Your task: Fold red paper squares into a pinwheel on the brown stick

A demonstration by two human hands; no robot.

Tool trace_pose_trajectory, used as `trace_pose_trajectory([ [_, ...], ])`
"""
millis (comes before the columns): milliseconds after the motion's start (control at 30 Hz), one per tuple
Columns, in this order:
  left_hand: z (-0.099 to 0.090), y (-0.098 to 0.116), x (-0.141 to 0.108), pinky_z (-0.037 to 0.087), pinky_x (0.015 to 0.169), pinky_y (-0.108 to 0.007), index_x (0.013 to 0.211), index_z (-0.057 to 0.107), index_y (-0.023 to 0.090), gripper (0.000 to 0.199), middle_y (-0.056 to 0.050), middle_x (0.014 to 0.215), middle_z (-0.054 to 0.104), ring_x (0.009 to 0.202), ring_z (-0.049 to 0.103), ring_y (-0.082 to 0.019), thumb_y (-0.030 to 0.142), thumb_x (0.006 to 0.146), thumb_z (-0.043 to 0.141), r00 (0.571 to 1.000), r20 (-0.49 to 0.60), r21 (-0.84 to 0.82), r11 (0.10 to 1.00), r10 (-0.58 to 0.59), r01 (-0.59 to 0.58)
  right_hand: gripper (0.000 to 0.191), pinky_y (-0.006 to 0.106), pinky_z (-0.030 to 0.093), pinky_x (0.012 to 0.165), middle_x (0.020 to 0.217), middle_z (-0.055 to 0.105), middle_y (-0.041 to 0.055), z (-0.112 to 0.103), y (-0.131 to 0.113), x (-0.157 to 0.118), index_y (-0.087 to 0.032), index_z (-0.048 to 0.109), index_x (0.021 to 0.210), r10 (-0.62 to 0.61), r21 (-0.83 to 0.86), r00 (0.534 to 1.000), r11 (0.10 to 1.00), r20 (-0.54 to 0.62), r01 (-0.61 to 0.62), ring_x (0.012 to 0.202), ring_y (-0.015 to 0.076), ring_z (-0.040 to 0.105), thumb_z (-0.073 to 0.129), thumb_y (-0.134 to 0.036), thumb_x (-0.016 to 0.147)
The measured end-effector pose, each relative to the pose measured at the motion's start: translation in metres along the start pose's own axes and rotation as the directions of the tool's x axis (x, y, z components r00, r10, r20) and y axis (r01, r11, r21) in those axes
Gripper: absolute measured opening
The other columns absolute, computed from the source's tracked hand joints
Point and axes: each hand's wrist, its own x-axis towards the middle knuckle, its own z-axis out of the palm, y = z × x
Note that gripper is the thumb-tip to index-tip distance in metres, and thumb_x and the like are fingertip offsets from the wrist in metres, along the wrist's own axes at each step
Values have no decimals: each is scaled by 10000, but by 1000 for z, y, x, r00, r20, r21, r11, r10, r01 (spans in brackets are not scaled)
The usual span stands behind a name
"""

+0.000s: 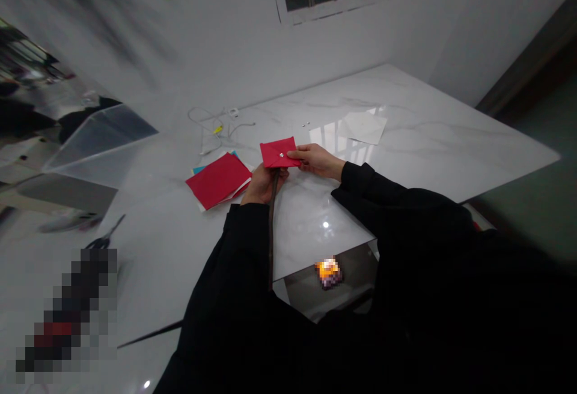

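A small red envelope (278, 152) with a shiny stud at the middle of its flap is held up over the white marble table. My left hand (265, 184) grips it from below at its lower edge, fingers mostly hidden underneath. At its right side, my right hand (314, 158) pinches the envelope between thumb and fingers. A stack of red paper (219, 181), with blue and white sheets showing under it, lies on the table just left of my left hand.
White cables (208, 133) with a yellow tag lie near the wall. White paper (364, 127) and small shiny bits (305, 124) rest on the marble table (428, 136). Scissors (106, 238) lie at the left, near a clear plastic panel (103, 142). A barred window is above.
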Motion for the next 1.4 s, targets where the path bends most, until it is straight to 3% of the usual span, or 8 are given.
trace_pose_trajectory([
  [167, 2, 1, -4, 444, 549, -218, 994, 709, 186, 152, -10, 679, 632, 534, 535, -108, 112, 1003, 576, 1000, 21, 13, 1000, 1, -1, 119, 169, 400, 505, 733, 636, 2, -1, -2, 0, -131, 724, 906, -12, 23, 1000, 1000, 7, 12, 587, 67, 479, 796, -210, 959],
  [300, 5, 3, -4, 426, 528, -188, 865, 634, 188, 124, 17, 648, 573, 519, 517, -86, 151, 983, 625, 1000, -24, 35, 999, -13, 13, 142, 177, 404, 514, 721, 625, -3, -5, -8, 0, -141, 714, 882, -31, 4, 998, 999, -47, 31, 585, 71, 478, 813, -227, 936],
  [600, 8, 9, -6, 346, 443, -194, 820, 539, 203, 240, 62, 609, 469, 422, 403, -58, 297, 1041, 559, 998, -57, 3, 1000, -9, 9, 115, 203, 323, 495, 660, 569, -29, -12, -10, 7, -153, 685, 855, -179, -221, 969, 965, -168, 140, 555, 75, 415, 769, -193, 921],
  [700, 11, 9, -8, 320, 417, -191, 880, 573, 207, 303, 73, 617, 482, 401, 371, -43, 460, 1020, 663, 998, -59, 49, 999, 5, -2, 94, 198, 325, 487, 657, 580, -26, -12, -9, 8, -154, 696, 870, -234, -297, 961, 937, -148, 183, 547, 74, 429, 753, -189, 935],
  [800, 13, 6, -12, 319, 421, -180, 869, 562, 211, 352, 87, 613, 471, 407, 380, -31, 435, 919, 830, 998, -53, 109, 994, 37, -31, 95, 189, 326, 485, 656, 598, -25, -12, -10, 7, -159, 703, 892, -254, -326, 961, 923, -111, 206, 549, 74, 440, 772, -215, 924],
  [1033, 17, -1, -15, 305, 408, -177, 902, 646, 181, 250, 73, 609, 497, 408, 368, -26, 274, 876, 876, 998, -20, 226, 973, 54, -48, 108, 222, 499, 653, 804, 721, 26, -11, -11, 4, -152, 717, 924, -282, -311, 959, 915, -41, 256, 710, 118, 622, 785, -228, 892],
  [1233, 14, -1, -13, 310, 418, -177, 929, 658, 157, 296, 66, 638, 521, 423, 365, -25, 296, 838, 903, 996, -11, 303, 949, 90, -82, 183, 298, 597, 795, 920, 787, 59, -19, -3, 14, -172, 738, 946, -354, -345, 935, 880, -17, 327, 837, 171, 719, 830, -310, 869],
  [1400, 11, -1, -10, 321, 430, -183, 932, 661, 159, 318, 68, 649, 513, 437, 365, -30, 314, 820, 916, 994, -19, 327, 940, 108, -96, 215, 343, 633, 822, 954, 810, 65, -25, 2, 21, -183, 747, 979, -401, -386, 916, 844, 10, 373, 871, 198, 752, 811, -369, 890],
])
